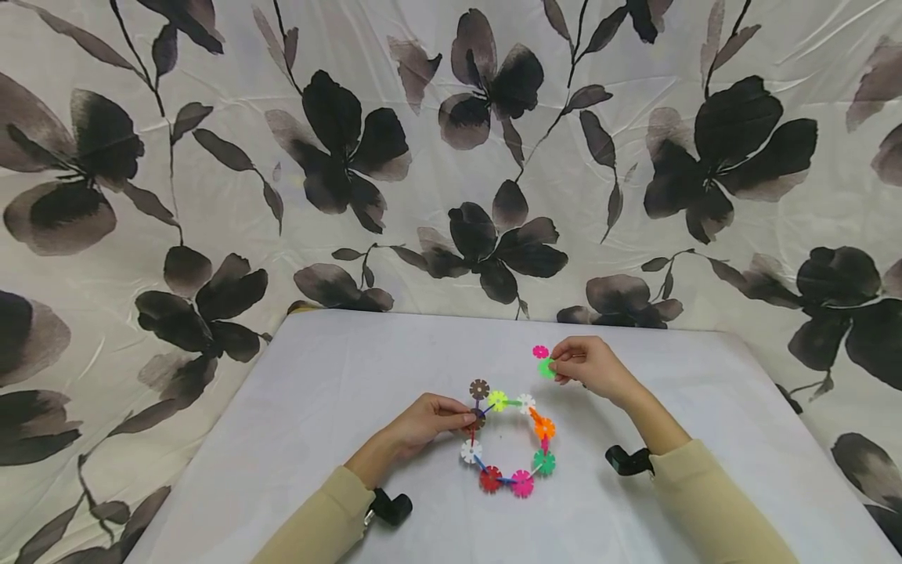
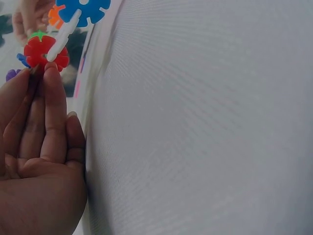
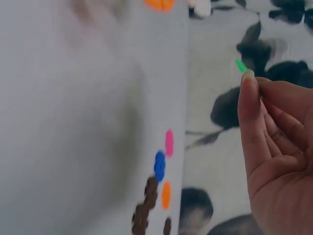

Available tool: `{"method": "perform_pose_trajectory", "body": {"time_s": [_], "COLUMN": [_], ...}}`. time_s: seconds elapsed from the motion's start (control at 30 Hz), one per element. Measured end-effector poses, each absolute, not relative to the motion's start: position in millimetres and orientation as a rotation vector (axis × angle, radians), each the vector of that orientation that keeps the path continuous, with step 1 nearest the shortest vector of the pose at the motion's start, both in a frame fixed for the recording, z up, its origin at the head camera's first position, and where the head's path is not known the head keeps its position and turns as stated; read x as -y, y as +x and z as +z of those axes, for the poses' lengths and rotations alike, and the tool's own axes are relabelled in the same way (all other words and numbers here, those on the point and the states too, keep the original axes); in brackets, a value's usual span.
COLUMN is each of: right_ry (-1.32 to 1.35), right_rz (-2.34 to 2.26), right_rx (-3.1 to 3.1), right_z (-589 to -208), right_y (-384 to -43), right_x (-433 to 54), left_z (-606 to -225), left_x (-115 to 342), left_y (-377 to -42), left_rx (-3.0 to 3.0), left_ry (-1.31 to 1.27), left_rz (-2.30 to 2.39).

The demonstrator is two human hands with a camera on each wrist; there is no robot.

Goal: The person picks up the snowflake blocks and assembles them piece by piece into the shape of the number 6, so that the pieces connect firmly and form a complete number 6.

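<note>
In the head view, a ring of interlocking notched plastic discs (image 1: 522, 483) in several colours is over the white table. My left hand (image 1: 430, 427) pinches it at a brown disc (image 1: 480, 421) on its left side; another brown disc (image 1: 479, 389) sticks out beyond. The left wrist view has the fingertips of my left hand (image 2: 44, 132) against a red disc (image 2: 41, 51), near a blue disc (image 2: 84, 10). To the right, apart from the ring, my right hand (image 1: 592, 366) pinches a green disc (image 1: 546, 367) between thumb and fingers. Its edge shows in the right wrist view.
A pink disc (image 1: 540, 352) is just beyond the green one; whether they touch I cannot tell. In the right wrist view, pink (image 3: 169, 143), blue (image 3: 159, 165), orange (image 3: 166, 196) and brown discs (image 3: 145, 208) appear by the table edge. A flowered cloth (image 1: 423, 180) hangs behind the table (image 1: 338, 360).
</note>
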State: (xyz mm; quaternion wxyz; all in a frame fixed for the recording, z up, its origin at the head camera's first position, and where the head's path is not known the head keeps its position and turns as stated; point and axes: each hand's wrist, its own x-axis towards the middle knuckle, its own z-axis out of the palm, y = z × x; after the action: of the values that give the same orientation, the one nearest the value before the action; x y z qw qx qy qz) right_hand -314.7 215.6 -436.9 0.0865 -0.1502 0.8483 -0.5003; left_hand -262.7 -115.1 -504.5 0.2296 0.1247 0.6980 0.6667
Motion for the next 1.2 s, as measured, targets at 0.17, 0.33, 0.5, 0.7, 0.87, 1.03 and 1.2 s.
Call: {"method": "perform_pose_trajectory", "body": {"time_s": [0.17, 0.33, 0.5, 0.7, 0.87, 1.03, 1.2], "right_ry": [-0.536, -0.619, -0.640, -0.615, -0.602, -0.570, -0.572], "right_rz": [-1.557, -1.579, -1.576, -1.579, -1.568, -1.551, -1.491], "right_rx": [-2.426, -2.357, -2.343, -2.366, -2.400, -2.439, -2.491], "right_z": [-432.8, -432.7, -433.1, -426.6, -423.5, -422.1, -422.6], "right_y": [-312.7, -314.2, -315.9, -316.1, -314.2, -312.6, -313.9], "right_x": [-187.1, -160.7, -139.5, -122.1, -114.4, -108.0, -102.6], "left_z": [-504.2, -505.1, -506.7, -507.7, -506.9, -505.3, -504.8], "left_x": [115.1, 114.8, 115.0, 115.5, 115.6, 115.4, 115.4], "left_y": [-262.6, -263.7, -264.1, -264.9, -264.1, -263.3, -263.2], "left_rx": [-1.912, -1.903, -1.892, -1.897, -1.893, -1.902, -1.906], "left_ry": [0.341, 0.350, 0.374, 0.372, 0.380, 0.384, 0.381], "left_rz": [1.835, 1.835, 1.837, 1.848, 1.852, 1.839, 1.837]}}
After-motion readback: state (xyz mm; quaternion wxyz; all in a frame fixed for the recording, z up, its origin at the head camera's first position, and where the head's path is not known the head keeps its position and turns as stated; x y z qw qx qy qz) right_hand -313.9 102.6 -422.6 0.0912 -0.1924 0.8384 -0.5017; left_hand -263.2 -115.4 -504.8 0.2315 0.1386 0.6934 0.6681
